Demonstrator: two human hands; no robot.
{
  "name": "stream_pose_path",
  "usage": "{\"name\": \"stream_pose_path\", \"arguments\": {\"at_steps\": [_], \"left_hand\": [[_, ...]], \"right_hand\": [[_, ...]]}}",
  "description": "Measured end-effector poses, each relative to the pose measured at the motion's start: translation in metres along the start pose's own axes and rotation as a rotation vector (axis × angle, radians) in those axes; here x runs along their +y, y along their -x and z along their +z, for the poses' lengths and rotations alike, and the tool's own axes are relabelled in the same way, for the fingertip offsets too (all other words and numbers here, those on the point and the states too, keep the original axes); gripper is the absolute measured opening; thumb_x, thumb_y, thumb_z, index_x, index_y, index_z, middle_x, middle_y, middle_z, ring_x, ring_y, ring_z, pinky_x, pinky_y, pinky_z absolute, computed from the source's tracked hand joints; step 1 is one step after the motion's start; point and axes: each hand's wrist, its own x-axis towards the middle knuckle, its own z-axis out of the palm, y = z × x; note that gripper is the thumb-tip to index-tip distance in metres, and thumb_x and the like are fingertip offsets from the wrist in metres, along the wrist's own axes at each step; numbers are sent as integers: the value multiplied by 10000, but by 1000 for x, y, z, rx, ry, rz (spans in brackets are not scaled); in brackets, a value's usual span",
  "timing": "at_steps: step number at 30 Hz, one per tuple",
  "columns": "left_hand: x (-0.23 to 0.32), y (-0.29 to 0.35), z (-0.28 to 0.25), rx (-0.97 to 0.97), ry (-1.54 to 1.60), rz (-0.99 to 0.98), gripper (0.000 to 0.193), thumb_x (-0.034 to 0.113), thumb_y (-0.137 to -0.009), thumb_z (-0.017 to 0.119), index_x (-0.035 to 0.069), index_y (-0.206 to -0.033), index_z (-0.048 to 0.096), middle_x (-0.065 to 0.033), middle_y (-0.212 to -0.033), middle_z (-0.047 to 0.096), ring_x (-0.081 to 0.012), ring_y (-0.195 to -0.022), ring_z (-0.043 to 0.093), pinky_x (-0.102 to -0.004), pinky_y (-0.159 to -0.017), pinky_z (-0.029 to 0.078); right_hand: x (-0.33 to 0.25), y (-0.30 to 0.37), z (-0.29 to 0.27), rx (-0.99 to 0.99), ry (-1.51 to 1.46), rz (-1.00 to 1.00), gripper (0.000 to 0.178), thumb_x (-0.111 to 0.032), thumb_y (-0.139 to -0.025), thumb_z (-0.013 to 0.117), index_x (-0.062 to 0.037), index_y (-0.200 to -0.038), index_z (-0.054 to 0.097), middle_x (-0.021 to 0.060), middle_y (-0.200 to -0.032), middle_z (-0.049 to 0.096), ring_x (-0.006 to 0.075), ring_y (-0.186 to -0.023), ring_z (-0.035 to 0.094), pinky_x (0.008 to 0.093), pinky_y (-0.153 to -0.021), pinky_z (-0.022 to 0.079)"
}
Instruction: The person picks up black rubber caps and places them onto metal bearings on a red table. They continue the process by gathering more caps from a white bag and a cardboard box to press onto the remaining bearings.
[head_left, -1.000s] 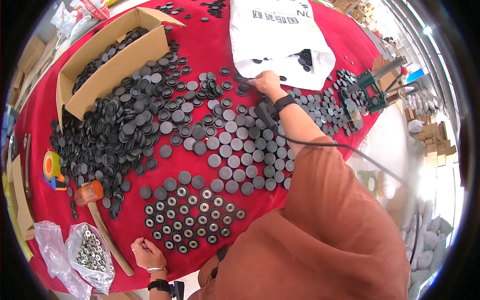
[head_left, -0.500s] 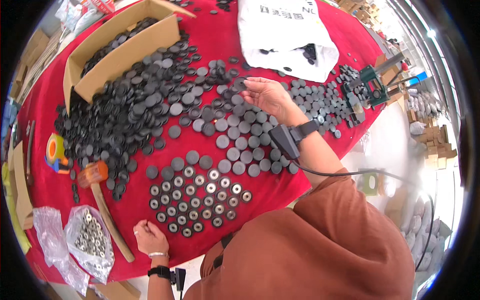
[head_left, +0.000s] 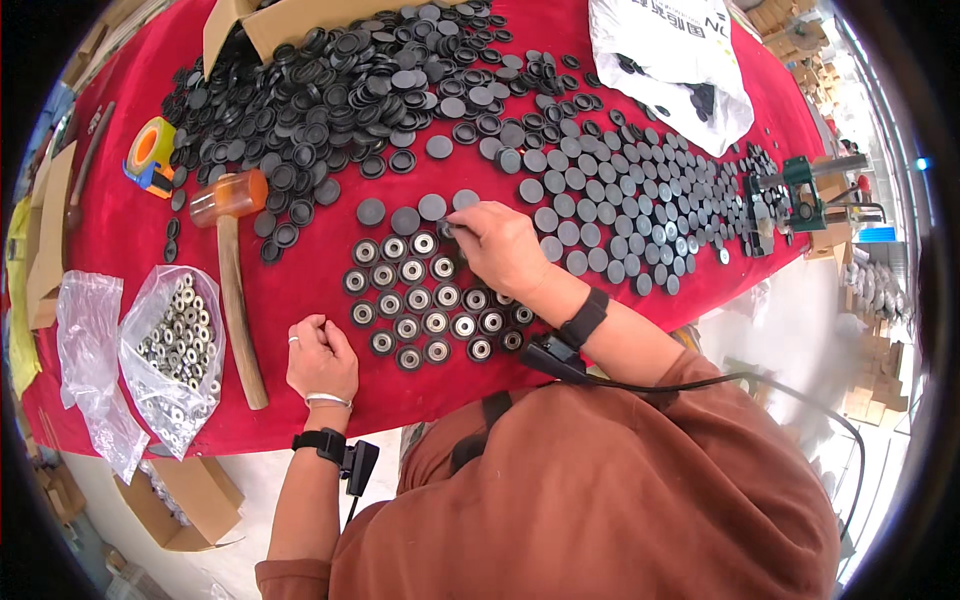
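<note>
Reaching over a red table (head_left: pixel 330 400), the right hand (head_left: pixel 500 250) pinches a black round cap (head_left: pixel 446 229) with closed fingertips at the top right corner of a grid of caps with metal centres (head_left: pixel 425 300). The cap lies flat, so it has no long axis. The left hand (head_left: pixel 322 358) rests curled and empty near the table's front edge. A mallet (head_left: pixel 232 260) lies lengthwise left of the grid, with bare cloth between them. Loose black caps (head_left: pixel 330 100) crowd the far side.
</note>
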Motion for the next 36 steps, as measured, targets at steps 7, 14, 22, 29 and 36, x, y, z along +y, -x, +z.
{"name": "stream_pose_path", "arguments": {"at_steps": [7, 14, 22, 29, 36], "left_hand": [[1, -1, -1, 1, 24, 1, 90, 105, -801, 587, 84, -882, 552, -35, -726, 539, -213, -597, 547, -345, -501, 449], [1, -2, 1, -2, 24, 1, 87, 100, -800, 592, 77, -876, 556, -34, -719, 531, -207, -586, 539, -338, -494, 446], [4, -1, -1, -37, 6, -9, 85, 99, -804, 583, 77, -884, 564, -61, -738, 542, -233, -622, 554, -353, -530, 457], [-1, 1, 1, -37, -3, 6, 98, 104, -809, 578, 59, -896, 570, -74, -756, 530, -245, -639, 547, -351, -550, 451], [-2, 2, 4, -32, -24, 2, 103, 104, -824, 552, 52, -912, 556, -62, -756, 522, -206, -586, 522, -325, -520, 425]], "right_hand": [[1, 11, 2, -139, 292, -227, 252, -16, -680, 581, 0, -931, 604, 93, -954, 577, 250, -807, 537, 336, -722, 471], [-6, -1, -8, -469, 458, -325, 329, -80, -659, 557, 50, -958, 603, 164, -1049, 542, 275, -898, 509, 376, -791, 409], [-11, -4, -4, -568, 584, -530, 323, -195, -674, 553, 41, -876, 641, 238, -1073, 551, 293, -920, 494, 374, -776, 397], [9, -3, -16, -282, 163, -320, 282, -106, -658, 589, -19, -924, 618, 110, -1052, 569, 225, -892, 538, 334, -764, 448], [124, -38, -103, 113, 494, 406, 171, -263, -770, 587, -110, -743, 659, 123, -767, 607, 317, -776, 598, 435, -682, 491]]}}
